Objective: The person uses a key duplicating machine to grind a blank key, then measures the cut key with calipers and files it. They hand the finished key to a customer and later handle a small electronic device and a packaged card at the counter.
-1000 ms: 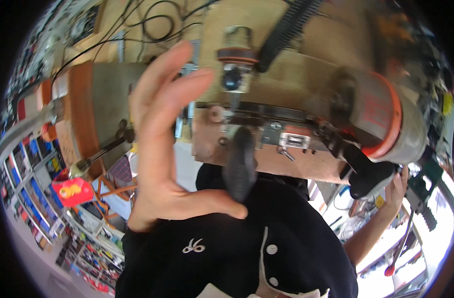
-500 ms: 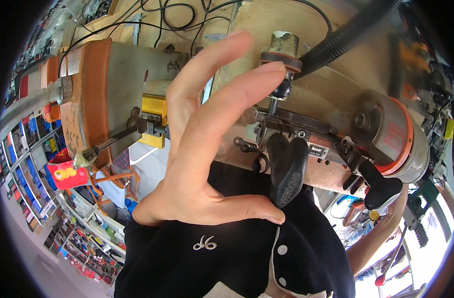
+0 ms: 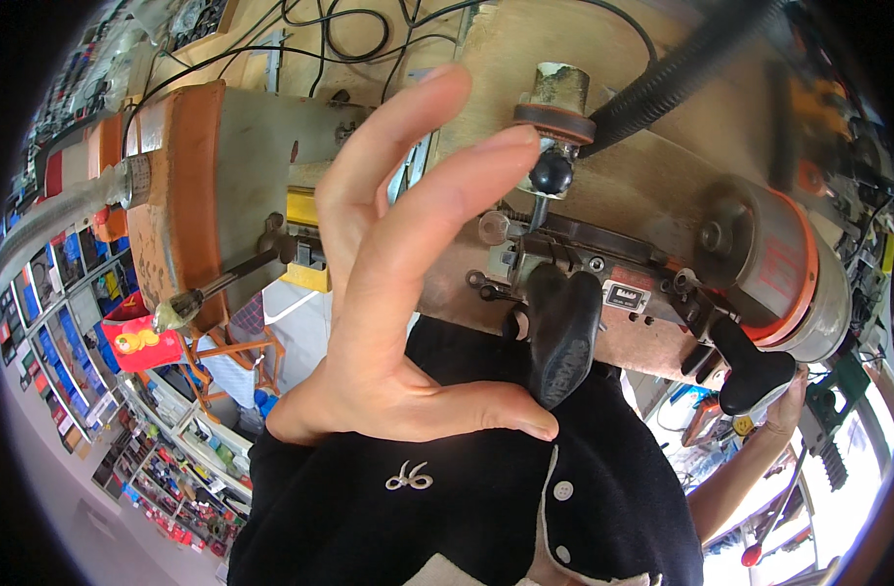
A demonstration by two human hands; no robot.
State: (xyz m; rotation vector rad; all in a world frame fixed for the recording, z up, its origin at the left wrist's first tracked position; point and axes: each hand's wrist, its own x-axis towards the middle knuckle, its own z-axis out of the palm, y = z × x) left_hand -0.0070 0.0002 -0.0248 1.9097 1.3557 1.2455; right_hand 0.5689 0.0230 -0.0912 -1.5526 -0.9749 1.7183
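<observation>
Left hand [image 3: 369, 366], fingers spread: the black lever [image 3: 567, 337] beside the thumb tip could be knocked by a swing. Right hand [image 3: 787, 408] half-hidden; grip cannot be told.

"What sort of place is this?"

"A workshop or a small repair shop (I can't say which)."

"What shows it?"

"A metal machine [image 3: 625, 295] with black levers [image 3: 569, 337] on a wooden worktop [image 3: 501, 44], black cables [image 3: 271, 48] trailing across it, and a worn orange-and-grey housing [image 3: 256, 166] at the left."

"And farther off?"

"Shelves [image 3: 118, 418] packed tight with small goods [image 3: 164, 498], several of them blue."
</observation>
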